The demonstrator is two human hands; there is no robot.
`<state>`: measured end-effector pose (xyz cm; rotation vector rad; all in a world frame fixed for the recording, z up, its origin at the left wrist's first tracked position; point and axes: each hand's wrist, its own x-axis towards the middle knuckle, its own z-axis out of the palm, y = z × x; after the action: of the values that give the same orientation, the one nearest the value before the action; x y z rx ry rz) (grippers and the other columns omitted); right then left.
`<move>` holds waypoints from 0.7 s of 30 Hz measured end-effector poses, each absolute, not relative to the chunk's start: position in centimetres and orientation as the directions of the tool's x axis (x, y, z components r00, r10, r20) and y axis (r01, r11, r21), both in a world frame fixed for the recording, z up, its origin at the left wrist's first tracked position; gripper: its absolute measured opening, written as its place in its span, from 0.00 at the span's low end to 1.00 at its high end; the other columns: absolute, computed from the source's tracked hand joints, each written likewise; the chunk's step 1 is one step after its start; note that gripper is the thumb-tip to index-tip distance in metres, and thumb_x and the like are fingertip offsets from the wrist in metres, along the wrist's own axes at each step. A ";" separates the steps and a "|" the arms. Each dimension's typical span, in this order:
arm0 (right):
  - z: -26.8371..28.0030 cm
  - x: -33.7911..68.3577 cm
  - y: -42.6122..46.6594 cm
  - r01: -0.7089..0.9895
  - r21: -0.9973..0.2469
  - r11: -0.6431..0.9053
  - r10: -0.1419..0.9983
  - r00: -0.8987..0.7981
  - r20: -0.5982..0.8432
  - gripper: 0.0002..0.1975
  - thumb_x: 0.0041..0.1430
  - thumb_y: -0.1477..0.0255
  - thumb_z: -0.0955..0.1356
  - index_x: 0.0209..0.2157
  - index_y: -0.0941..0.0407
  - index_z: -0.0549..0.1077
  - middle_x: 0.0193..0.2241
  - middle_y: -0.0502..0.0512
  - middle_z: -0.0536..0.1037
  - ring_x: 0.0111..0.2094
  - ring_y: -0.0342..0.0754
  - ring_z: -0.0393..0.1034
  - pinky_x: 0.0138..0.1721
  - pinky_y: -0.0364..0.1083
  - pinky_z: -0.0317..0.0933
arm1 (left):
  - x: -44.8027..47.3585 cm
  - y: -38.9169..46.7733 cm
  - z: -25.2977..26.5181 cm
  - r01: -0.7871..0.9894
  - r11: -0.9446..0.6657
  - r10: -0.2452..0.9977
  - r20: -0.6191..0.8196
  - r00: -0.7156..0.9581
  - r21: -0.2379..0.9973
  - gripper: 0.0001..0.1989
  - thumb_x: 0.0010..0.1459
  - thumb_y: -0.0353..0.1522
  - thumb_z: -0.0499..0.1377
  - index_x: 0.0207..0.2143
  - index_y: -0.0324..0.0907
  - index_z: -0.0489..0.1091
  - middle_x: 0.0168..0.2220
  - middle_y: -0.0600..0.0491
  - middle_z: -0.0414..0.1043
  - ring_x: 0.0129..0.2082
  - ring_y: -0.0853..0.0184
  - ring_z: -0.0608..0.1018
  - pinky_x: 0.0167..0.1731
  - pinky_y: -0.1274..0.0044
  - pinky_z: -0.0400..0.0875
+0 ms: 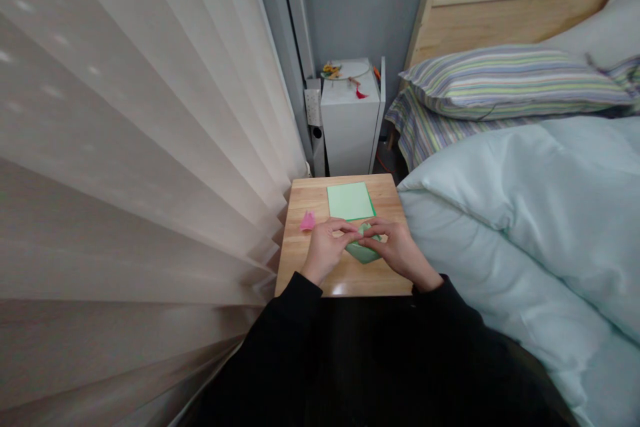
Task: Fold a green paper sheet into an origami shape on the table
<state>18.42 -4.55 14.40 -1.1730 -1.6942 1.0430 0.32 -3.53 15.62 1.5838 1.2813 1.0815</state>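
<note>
Green folded paper: over the small wooden table, its top pinched by your left hand and right hand, thumbs against fingers, presumably to steady the fold from both sides. Light green sheets lie flat just beyond; pink folded paper sits left. Your hands hide some upper folds.

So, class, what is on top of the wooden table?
Green square paper and a pink shape lie there. The left hand and right hand pinch a green folded piece, hiding part of it and some tabletop.
</note>
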 end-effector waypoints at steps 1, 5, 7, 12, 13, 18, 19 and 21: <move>14.4 18.4 -4.5 0.285 -0.934 0.217 0.959 -0.239 0.150 0.04 0.57 0.69 0.74 0.30 0.52 0.83 0.36 0.56 0.82 0.42 0.55 0.75 0.48 0.53 0.63 | 0.4 -3.6 15.7 0.280 -0.143 0.986 0.114 0.119 0.949 0.03 0.49 0.27 0.70 0.25 0.42 0.80 0.30 0.51 0.81 0.35 0.62 0.81 0.45 0.67 0.73; 14.3 18.6 -4.5 0.242 -0.953 0.181 0.967 -0.222 0.127 0.05 0.55 0.68 0.75 0.26 0.53 0.81 0.36 0.55 0.83 0.44 0.55 0.75 0.50 0.53 0.63 | 0.6 -3.7 15.6 0.214 -0.098 0.989 0.070 0.133 0.972 0.02 0.49 0.28 0.70 0.26 0.42 0.80 0.30 0.51 0.82 0.34 0.62 0.82 0.42 0.69 0.75; 14.3 18.6 -4.5 0.225 -0.959 0.171 0.968 -0.217 0.122 0.07 0.54 0.67 0.75 0.24 0.53 0.80 0.36 0.55 0.83 0.44 0.55 0.75 0.50 0.53 0.63 | 0.7 -3.7 15.4 0.183 -0.084 0.988 0.058 0.141 0.980 0.02 0.49 0.28 0.70 0.26 0.41 0.80 0.30 0.51 0.82 0.34 0.62 0.82 0.41 0.71 0.75; 14.4 18.5 -4.6 0.232 -0.963 0.136 0.975 -0.202 0.090 0.10 0.53 0.66 0.75 0.22 0.54 0.77 0.35 0.56 0.82 0.42 0.54 0.75 0.48 0.52 0.63 | 0.7 -3.6 15.1 0.150 -0.067 0.987 0.043 0.156 0.986 0.02 0.48 0.28 0.70 0.27 0.41 0.81 0.31 0.50 0.83 0.34 0.61 0.82 0.40 0.72 0.75; 14.4 18.5 -4.7 0.234 -0.963 0.132 0.976 -0.203 0.085 0.10 0.53 0.66 0.75 0.22 0.54 0.77 0.35 0.56 0.82 0.42 0.54 0.75 0.47 0.52 0.63 | 0.6 -3.6 15.1 0.149 -0.067 0.986 0.043 0.159 0.987 0.02 0.48 0.28 0.70 0.27 0.41 0.81 0.31 0.50 0.83 0.34 0.61 0.82 0.40 0.72 0.75; 14.4 18.3 -4.7 0.214 -0.970 0.116 0.976 -0.205 0.071 0.11 0.52 0.66 0.74 0.21 0.54 0.75 0.32 0.54 0.81 0.39 0.52 0.74 0.44 0.50 0.64 | 0.6 -3.7 15.1 0.158 -0.077 0.980 0.046 0.193 0.984 0.01 0.50 0.27 0.69 0.28 0.41 0.81 0.32 0.49 0.83 0.35 0.61 0.82 0.42 0.71 0.76; 14.4 18.3 -4.7 0.210 -0.971 0.111 0.976 -0.205 0.067 0.11 0.53 0.66 0.74 0.21 0.54 0.74 0.32 0.54 0.81 0.38 0.52 0.74 0.43 0.50 0.64 | 0.6 -3.7 15.0 0.160 -0.076 0.980 0.044 0.196 0.984 0.01 0.50 0.27 0.69 0.28 0.40 0.81 0.32 0.50 0.83 0.35 0.61 0.82 0.42 0.71 0.76; 14.4 18.3 -4.7 0.201 -0.974 0.106 0.975 -0.213 0.063 0.12 0.53 0.66 0.74 0.20 0.54 0.74 0.32 0.54 0.81 0.38 0.52 0.74 0.43 0.50 0.65 | 0.6 -3.7 14.9 0.161 -0.071 0.979 0.037 0.201 0.984 0.01 0.51 0.27 0.69 0.28 0.40 0.80 0.31 0.50 0.82 0.35 0.61 0.82 0.41 0.71 0.76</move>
<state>18.28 -4.71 14.42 -1.1938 -1.5607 1.1858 0.65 -3.73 14.92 1.4593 1.1525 1.0149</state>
